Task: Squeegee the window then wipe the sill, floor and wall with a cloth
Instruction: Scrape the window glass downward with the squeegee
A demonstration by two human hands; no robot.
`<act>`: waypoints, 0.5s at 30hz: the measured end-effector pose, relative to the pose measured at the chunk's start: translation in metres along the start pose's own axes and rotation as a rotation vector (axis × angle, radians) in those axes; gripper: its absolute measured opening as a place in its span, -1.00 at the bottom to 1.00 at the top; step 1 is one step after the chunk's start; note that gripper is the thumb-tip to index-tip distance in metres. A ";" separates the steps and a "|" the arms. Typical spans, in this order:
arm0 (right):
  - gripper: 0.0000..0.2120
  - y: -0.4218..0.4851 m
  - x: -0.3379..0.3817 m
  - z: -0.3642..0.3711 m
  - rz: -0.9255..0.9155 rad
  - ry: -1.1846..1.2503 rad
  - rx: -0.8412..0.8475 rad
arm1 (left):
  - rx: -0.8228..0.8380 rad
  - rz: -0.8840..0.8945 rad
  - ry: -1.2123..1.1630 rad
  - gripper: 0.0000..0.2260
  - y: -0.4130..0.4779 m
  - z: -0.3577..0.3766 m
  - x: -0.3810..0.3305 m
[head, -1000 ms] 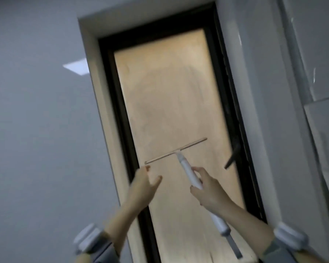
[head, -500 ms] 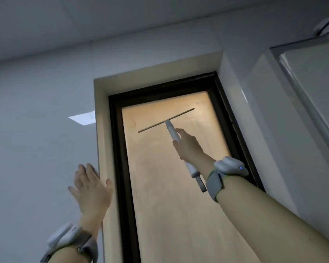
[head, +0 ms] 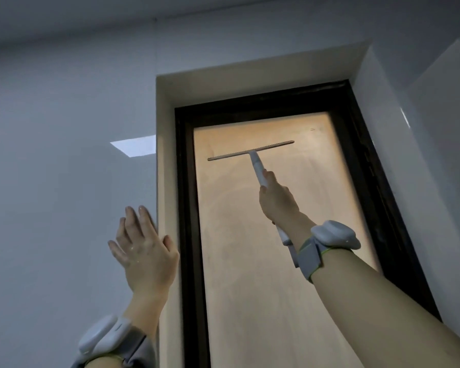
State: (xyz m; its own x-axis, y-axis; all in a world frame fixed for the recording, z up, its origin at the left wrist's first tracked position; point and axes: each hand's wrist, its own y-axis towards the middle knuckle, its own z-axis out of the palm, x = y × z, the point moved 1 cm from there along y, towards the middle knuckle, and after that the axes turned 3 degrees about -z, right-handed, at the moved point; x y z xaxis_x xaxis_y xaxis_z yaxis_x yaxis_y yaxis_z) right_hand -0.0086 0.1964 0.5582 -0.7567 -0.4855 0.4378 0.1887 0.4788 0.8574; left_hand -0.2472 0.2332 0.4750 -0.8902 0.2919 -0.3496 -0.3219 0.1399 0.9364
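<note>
A tall narrow window with a black frame glows amber in a recessed reveal. My right hand is raised high and grips the white handle of a squeegee. Its blade lies roughly level across the upper glass, a little below the top of the frame. My left hand rests flat with fingers spread on the grey wall, at the left corner of the reveal. No cloth is in view.
The pale reveal edge runs down the left of the window. A white wall surface flanks the right side. A bright rectangle of reflected light shows on the left wall. The ceiling is above.
My right hand has lifted the squeegee from mid-pane to near the top of the glass. My left hand has moved off the glass onto the left wall. My view has tilted upward.
</note>
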 end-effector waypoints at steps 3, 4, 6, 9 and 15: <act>-0.61 -0.013 -0.008 0.006 0.009 -0.042 0.002 | -0.012 0.005 0.000 -0.35 -0.001 0.001 0.001; -0.61 -0.020 -0.012 0.007 0.014 -0.055 0.002 | -0.012 0.009 -0.007 -0.35 -0.002 0.001 0.001; -0.61 -0.030 -0.017 0.009 0.017 -0.055 -0.001 | -0.022 0.013 -0.010 -0.35 -0.001 0.001 0.000; -0.61 -0.047 -0.023 0.015 0.033 -0.074 0.000 | -0.023 0.013 -0.016 -0.36 -0.002 0.001 0.001; -0.61 -0.079 -0.033 0.021 0.074 -0.107 0.021 | -0.009 0.018 -0.023 -0.36 -0.001 -0.002 0.001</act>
State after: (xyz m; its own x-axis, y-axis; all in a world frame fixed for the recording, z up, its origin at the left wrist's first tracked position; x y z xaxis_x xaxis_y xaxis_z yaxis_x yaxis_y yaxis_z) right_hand -0.0115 0.1902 0.4698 -0.8041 -0.3681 0.4669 0.2338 0.5262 0.8176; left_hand -0.2484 0.2315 0.4733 -0.8885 0.3159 -0.3329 -0.3086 0.1257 0.9429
